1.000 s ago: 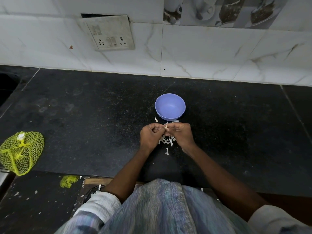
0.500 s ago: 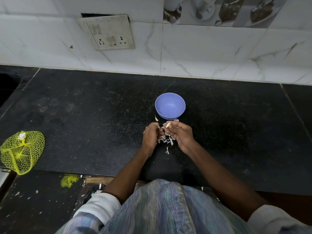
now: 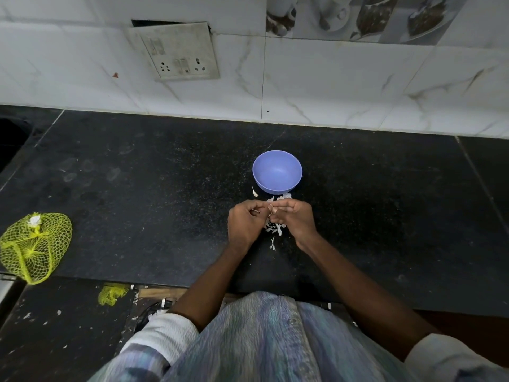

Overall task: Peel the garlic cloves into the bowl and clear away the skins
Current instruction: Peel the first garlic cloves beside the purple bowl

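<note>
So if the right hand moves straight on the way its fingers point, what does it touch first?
Its fingers point left, so the right hand would first meet the left hand, whose fingertips already sit against it around a small garlic clove. Depth is unclear.

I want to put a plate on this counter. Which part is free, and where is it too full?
Bare counter lies right of the bowl, up to the wall tiles. Another bare patch lies between the yellow net bag and the left hand. It is crowded just before the bowl: garlic skins and both hands, the right hand included.
</note>
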